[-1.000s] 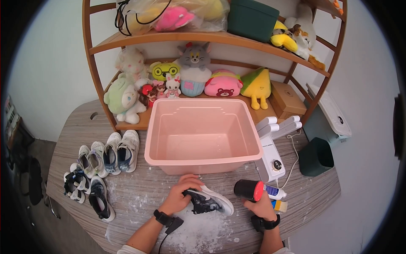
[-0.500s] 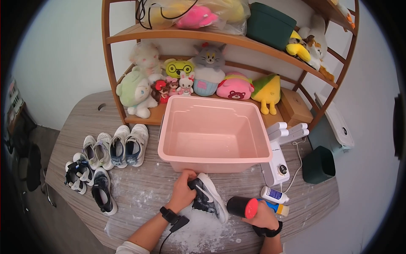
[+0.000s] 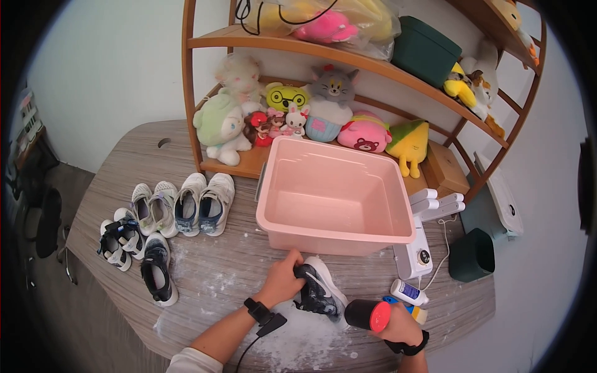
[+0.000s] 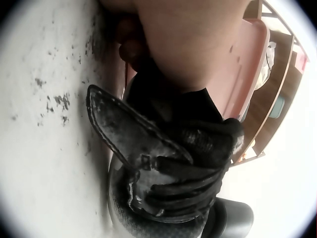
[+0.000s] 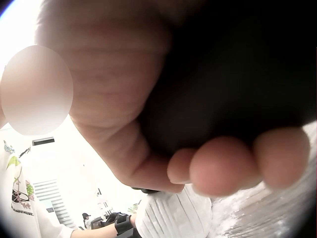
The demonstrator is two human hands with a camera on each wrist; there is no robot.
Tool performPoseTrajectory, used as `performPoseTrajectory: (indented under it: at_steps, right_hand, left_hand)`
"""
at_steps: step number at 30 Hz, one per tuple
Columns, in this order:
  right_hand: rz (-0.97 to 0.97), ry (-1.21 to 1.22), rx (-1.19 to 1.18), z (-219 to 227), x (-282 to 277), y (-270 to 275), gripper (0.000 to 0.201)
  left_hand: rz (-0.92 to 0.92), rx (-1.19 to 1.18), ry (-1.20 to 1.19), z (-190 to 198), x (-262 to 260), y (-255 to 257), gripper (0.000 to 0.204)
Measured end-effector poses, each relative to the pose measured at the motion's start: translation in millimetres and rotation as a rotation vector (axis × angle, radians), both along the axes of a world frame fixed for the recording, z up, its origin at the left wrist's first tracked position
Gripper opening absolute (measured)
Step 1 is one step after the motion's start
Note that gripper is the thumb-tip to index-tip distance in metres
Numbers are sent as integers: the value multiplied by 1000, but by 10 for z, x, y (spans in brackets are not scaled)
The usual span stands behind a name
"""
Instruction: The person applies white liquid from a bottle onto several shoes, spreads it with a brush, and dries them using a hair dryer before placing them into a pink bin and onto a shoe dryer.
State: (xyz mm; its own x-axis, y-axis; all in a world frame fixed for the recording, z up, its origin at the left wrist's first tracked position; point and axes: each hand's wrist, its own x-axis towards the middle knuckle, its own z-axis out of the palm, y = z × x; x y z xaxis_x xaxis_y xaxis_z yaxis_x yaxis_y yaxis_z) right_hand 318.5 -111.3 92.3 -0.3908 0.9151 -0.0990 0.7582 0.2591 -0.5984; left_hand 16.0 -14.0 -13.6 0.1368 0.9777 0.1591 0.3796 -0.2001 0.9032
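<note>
Left fingers [image 3: 293,260] held a black sneaker [image 3: 316,293], right fingers [image 5: 223,166] a red-ended cylinder [image 3: 360,313] near its toe; cleaning seemed underway, needing steadiness next.

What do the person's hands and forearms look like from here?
The left hand and right hand are both ungloved. The left wrist has a black strap with a boxy black module and thin black cable; a whitish sleeve ends on that forearm. The right wrist wears a black band; no sleeve shows there.
</note>
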Motion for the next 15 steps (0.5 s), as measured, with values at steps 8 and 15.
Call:
performPoseTrajectory:
  at_steps: [8,15]
  right_hand:
    - [-12,110,20,-98,-129,322,40]
    - [9,93,-67,-62,-331,369,58]
  left_hand:
    - [-14,13,-52,0,-4,4,37]
    - [-180,20,-68,18,-11,-1,25]
